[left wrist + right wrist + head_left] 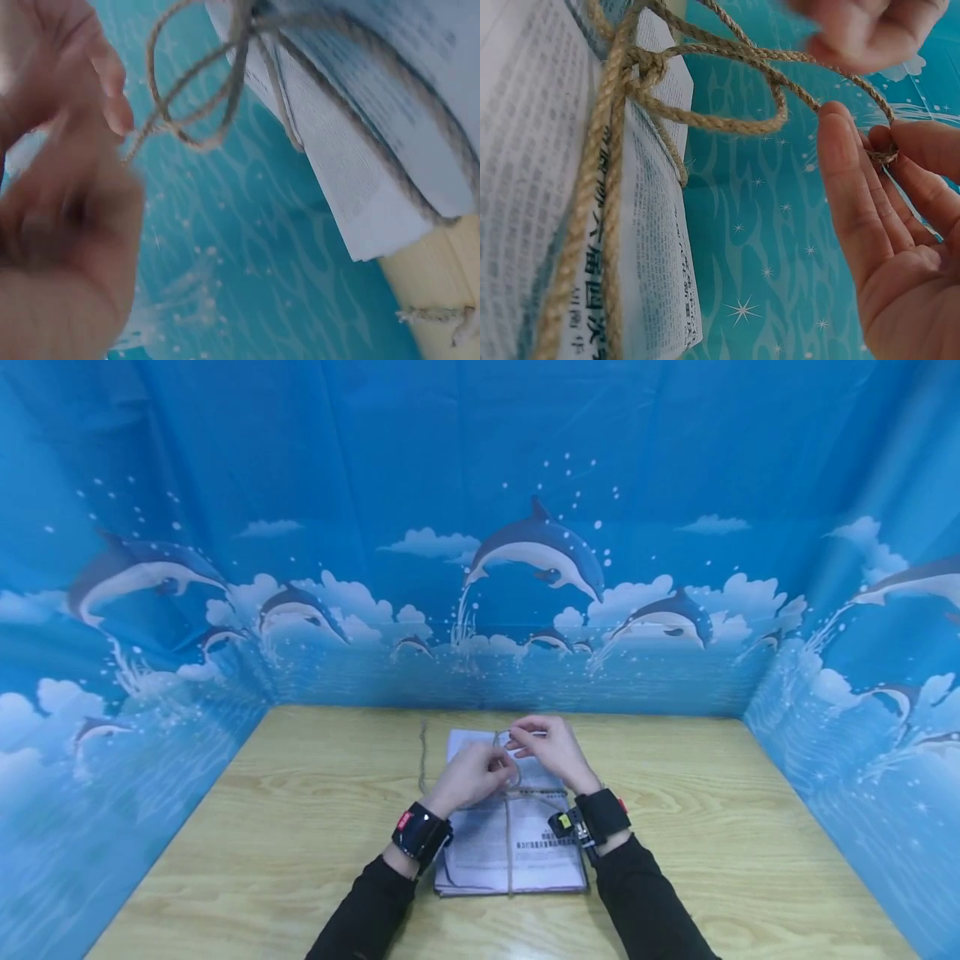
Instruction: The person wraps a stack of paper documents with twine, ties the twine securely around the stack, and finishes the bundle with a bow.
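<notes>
A stack of printed newspapers (480, 852) lies on the table, with brown twine (509, 843) crossed over it. A knot (646, 67) sits above the sheets, and a twine loop (739, 124) stands out from it. My right hand (551, 750) pinches a twine strand between thumb and fingers, past the stack's far part. Close beside it, my left hand (474, 774) has curled fingers at the twine. In the left wrist view the left hand (75, 225) is blurred, so its fingertips are unclear; the twine (187, 124) runs behind it.
One loose twine end (423, 752) lies on the wooden table (315, 827) left of the stack. A blue dolphin-print curtain (375, 568) surrounds the back and sides of the table. Each wrist wears a black strap (602, 814) with a camera.
</notes>
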A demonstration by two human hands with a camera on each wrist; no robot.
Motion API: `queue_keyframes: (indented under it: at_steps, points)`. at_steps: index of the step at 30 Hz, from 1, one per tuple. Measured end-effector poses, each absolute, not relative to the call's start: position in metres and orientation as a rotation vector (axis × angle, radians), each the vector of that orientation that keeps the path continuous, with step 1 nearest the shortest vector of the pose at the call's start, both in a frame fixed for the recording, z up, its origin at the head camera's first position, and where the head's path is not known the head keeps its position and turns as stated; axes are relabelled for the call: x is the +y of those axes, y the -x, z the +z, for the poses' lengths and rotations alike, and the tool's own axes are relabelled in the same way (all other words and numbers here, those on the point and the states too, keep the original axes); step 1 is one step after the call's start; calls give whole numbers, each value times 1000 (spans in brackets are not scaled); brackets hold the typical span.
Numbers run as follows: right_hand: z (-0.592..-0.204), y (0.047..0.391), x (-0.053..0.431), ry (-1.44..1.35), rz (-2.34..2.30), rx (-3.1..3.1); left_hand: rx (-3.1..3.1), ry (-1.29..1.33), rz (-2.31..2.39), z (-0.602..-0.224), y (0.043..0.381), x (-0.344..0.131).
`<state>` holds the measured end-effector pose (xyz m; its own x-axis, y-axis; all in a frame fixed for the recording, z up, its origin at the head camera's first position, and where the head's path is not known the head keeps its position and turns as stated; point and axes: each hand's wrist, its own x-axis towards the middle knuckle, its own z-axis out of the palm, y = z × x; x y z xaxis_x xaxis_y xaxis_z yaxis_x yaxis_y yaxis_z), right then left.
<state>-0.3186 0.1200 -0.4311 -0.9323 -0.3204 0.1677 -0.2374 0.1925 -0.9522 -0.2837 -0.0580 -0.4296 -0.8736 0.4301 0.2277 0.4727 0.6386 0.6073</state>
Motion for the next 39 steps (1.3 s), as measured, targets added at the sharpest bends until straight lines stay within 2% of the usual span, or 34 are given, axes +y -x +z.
queue_keyframes:
  at_steps: [3,6,19,24,31,39]
  points:
    - [-432,319,119,568,-1871,2380,-2632,561,-1052,-427,288,-64]
    - [-432,319,119,580,-1873,2374,-2520,466,-1061,-428,292,-67]
    - [-429,315,119,559,-1841,2411,-2533,483,-1453,-431,303,-67]
    - [-434,312,130,624,-1484,2585,-2586,444,-1416,-434,302,-71]
    - [-446,301,134,996,-972,2507,-2532,420,-1380,-433,299,-67]
    - [-448,294,128,960,-768,2699,-2418,402,-1421,-429,297,-64]
